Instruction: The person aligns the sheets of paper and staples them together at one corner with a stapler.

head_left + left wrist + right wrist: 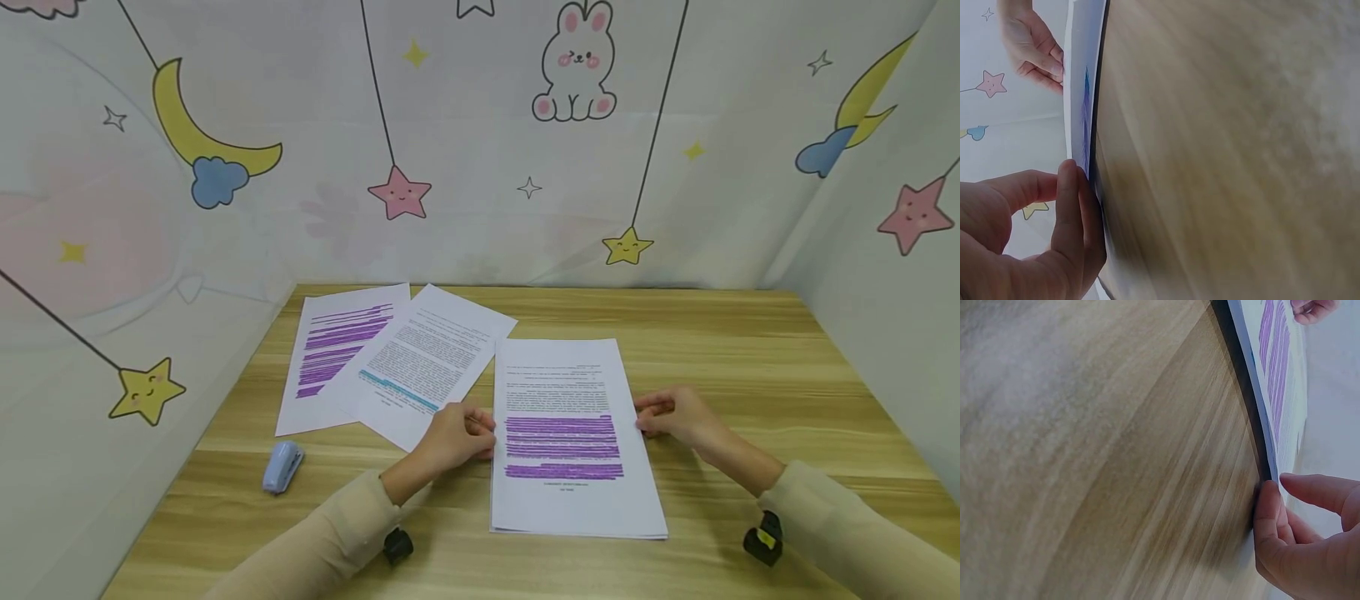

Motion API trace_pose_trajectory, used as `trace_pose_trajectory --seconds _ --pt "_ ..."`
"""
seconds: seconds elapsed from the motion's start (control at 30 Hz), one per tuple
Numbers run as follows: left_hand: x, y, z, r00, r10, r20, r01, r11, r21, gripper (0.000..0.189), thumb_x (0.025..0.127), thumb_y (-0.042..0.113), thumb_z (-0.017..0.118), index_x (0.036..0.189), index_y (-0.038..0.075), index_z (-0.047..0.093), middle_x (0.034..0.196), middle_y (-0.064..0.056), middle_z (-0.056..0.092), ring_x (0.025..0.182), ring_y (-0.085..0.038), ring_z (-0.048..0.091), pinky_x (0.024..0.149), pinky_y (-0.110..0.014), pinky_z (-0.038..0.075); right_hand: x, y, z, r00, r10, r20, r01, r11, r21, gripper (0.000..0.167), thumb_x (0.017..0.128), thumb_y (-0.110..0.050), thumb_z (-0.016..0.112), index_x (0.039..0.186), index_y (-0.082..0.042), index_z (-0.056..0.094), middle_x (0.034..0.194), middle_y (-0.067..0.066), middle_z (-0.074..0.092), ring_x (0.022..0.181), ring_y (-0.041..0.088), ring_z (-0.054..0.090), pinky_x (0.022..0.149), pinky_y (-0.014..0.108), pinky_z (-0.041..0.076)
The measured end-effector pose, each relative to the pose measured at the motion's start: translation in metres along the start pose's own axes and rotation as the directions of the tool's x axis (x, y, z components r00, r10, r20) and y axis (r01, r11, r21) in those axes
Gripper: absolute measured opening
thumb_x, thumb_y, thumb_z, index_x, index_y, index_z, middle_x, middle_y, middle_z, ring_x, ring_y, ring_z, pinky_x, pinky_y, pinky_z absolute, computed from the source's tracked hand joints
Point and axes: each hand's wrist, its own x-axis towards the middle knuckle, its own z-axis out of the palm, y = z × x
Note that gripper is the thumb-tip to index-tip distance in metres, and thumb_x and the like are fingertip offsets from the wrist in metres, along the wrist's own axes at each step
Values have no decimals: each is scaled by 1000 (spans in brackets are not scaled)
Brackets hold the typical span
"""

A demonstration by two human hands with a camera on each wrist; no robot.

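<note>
Soft, even light; wrist views blur tabletop.

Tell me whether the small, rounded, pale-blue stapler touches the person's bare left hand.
Apart: the head view plainly shows brown wood-grain table between the stapler and the left hand.

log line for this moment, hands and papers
left hand: holds stack, left edge; right hand: holds stack, right edge; sheets: two, overlapping, left of stack; stapler: left of left hand

Rightward, the table allows passage; leftward, paper stack, loose sheets and stapler obstruct.
</note>
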Motion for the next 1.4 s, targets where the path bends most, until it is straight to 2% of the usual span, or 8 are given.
trace_pose_trajectory --seconds 0.3,0.53,0.77,0.93,1.03,1.13,1.27,1.4 --pt "0 -2 -1 1000 -10 10 10 1000 2 15 83 -5 70 97 -7 65 78 -8 67 66 -15 68 64 -27 60 2 -3 -3 1000 21 3 -21 1000 -17 34 91 3 69 119 20 59 83 8 68 74 15 64 66 29 58" --pt "1 1 -3 1000 -8 10 8 1000 14 14 83 -6 70 96 -6 66 78 -8 67 66 -16 69 63 -28 60 4 -11 -3 999 26 -25 -27 999 -36 31 92 1 69 116 19 61 86 11 68 73 17 64 67 28 58" --pt "3 8 -11 1000 24 -14 -23 997 70 10 83 -1 70 93 -2 68 78 -6 69 65 -19 70 60 -27 58 10 -23 6 999 -9 -46 6 998 -64 29 91 -2 70 114 16 64 88 11 68 74 17 63 66 29 57" --pt "8 12 -18 998 30 -47 -26 995 92 9 84 1 71 92 -1 70 76 -5 69 65 -20 70 57 -25 56 14 -35 16 999 -46 -18 45 999 -10 30 93 0 68 115 18 62 91 15 69 76 19 65 70 32 59" --pt "11 13 -23 997 26 -71 -18 993 115 9 85 2 71 94 -2 70 77 -5 69 65 -19 71 55 -23 53 17 -42 20 998 -65 5 64 998 27 31 94 -1 66 118 19 60 97 22 70 81 25 69 78 37 60" --pt "14 13 -32 994 26 -102 -13 991 131 10 87 4 71 95 -2 71 81 -6 69 67 -20 71 57 -24 54 21 -50 26 997 -74 19 73 996 46 33 96 -3 65 121 18 59 102 23 70 88 28 71 84 41 58" --pt "17 13 -46 990 18 -140 2 990 138 9 90 4 71 96 -2 71 85 -9 69 69 -21 71 63 -29 59 27 -61 36 997 -73 35 69 993 94 33 97 -4 65 121 17 60 102 20 71 90 26 72 87 42 57" --pt "21 12 -62 985 11 -172 15 989 149 10 90 3 70 98 -4 71 86 -11 69 69 -19 70 65 -31 60 31 -71 49 995 -72 69 59 983 171 32 96 -2 64 120 19 59 105 25 70 90 26 72 89 44 56"
